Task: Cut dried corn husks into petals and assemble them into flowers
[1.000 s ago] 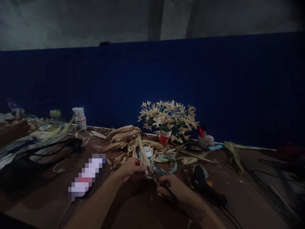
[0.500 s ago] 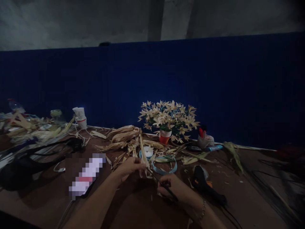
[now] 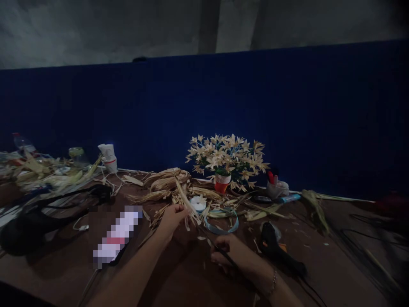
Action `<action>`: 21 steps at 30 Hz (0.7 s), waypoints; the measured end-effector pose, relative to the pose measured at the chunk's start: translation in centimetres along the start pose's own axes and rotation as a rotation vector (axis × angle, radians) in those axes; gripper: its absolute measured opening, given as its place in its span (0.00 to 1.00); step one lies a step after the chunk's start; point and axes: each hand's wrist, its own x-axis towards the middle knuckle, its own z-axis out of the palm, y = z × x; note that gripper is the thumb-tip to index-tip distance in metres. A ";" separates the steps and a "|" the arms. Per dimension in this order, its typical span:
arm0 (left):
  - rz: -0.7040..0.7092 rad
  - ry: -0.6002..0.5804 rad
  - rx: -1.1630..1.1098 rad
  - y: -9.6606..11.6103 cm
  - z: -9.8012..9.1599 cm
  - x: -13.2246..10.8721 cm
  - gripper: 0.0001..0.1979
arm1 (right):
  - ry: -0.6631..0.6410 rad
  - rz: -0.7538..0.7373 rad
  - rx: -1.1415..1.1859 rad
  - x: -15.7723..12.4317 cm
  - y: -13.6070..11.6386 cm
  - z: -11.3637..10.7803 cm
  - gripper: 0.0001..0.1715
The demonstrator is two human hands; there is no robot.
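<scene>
A pale strip of dried corn husk point(image 3: 182, 192) rises from the pinched fingers of my left hand point(image 3: 174, 216). My right hand point(image 3: 226, 251) is closed around a dark, slim tool point(image 3: 228, 258) that looks like scissors; its tip points toward the husk, and its exact shape is hard to see in the dim light. Small pale husk scraps point(image 3: 202, 238) show near the tip, between the two hands. Just beyond lie a white spool point(image 3: 198, 204) and a loop of light blue ribbon point(image 3: 237, 224). Dried husks point(image 3: 169, 181) are piled behind my left hand.
Husk flowers point(image 3: 226, 157) stand in a red paper cup point(image 3: 221, 186) at the back. A black glue gun point(image 3: 279, 251) lies right of my right hand. A lit phone point(image 3: 116, 236) is at left, near a black strapped object point(image 3: 25, 230). A blue partition point(image 3: 159, 115) borders the table.
My left hand has drawn back slightly left and up from the tool with the husk strip, which now leans left. Small pale scraps appear near the tool's tip. My right hand stays nearly in place.
</scene>
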 end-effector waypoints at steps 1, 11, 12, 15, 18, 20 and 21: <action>0.004 0.007 0.001 0.0 0.0 0.0 0.13 | 0.009 -0.009 0.019 0.1 0.0 0.0 0.13; 0.004 0.002 -0.118 -0.7 3.1 -2.1 0.13 | 0.485 -0.430 0.001 0.5 -1.8 1.5 0.16; 0.006 -0.003 -0.114 -0.8 3.5 -2.4 0.13 | 0.500 -0.430 -0.015 0.6 -1.8 1.7 0.16; 0.004 -0.053 -0.118 -0.7 3.9 -2.9 0.14 | 0.525 -0.423 0.034 1.1 -1.5 1.9 0.14; 0.003 -0.199 -0.138 -0.4 3.7 -3.2 0.14 | 0.468 -0.372 0.277 1.7 -0.7 1.4 0.20; 0.009 -0.267 -0.166 -0.2 3.5 -3.3 0.14 | 0.388 -0.303 0.437 1.9 -0.4 1.0 0.24; 0.015 -0.281 -0.178 -0.2 3.4 -3.3 0.14 | 0.352 -0.272 0.492 1.9 -0.4 0.8 0.25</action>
